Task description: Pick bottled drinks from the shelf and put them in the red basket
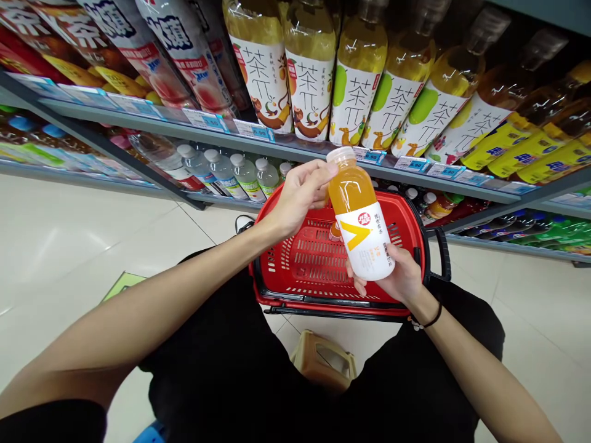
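Note:
An orange drink bottle (354, 191) with a white label and pale cap is tilted above a red shopping basket (318, 298). My right hand (402, 274) wraps round its lower end, the thumb on the label. At the cap end is my left hand (300, 194), its fingers bent and pinched against the side of the cap. Inside the basket, partly hidden behind the held bottle, lies another orange item (335, 232), probably a bottle. The basket stands between my knees, below the shelf edge.
A drinks shelf (305, 147) runs across the front, with tea bottles (308, 92) in a row above the price tags. Smaller clear bottles (237, 175) stand on the lower shelf. The basket's black handle (443, 255) sticks out right. A brown stool (323, 360) is beneath me.

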A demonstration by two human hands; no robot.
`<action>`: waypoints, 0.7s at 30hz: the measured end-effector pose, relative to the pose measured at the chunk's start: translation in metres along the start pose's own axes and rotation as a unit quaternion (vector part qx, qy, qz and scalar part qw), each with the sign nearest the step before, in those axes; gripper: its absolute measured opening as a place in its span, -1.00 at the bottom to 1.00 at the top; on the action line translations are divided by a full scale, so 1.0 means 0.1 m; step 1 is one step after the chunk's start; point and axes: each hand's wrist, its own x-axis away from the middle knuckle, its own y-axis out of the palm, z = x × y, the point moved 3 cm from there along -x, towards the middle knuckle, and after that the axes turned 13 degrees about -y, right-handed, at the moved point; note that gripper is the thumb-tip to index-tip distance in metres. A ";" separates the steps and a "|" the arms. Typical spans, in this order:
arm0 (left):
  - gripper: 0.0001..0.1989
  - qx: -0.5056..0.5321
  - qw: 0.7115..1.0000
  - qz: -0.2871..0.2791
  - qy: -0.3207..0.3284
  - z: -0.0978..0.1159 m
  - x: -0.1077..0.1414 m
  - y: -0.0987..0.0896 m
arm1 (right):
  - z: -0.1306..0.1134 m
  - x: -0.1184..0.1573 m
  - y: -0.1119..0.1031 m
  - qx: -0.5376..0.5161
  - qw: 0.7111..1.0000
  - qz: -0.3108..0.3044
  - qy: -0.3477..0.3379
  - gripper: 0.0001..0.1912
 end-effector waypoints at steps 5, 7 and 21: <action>-0.42 -0.032 0.999 0.020 0.021 0.03 -0.02 -0.04 | -0.09 -0.01 0.02 0.020 0.999 0.039 -0.012 -0.30; -0.40 -0.034 0.999 0.014 0.028 0.03 -0.02 -0.04 | -0.11 -0.01 0.02 0.002 0.999 0.042 -0.019 -0.30; -0.35 -0.046 0.998 0.022 0.033 0.03 -0.05 -0.04 | -0.05 0.02 -0.07 0.069 0.992 0.078 -0.069 -0.33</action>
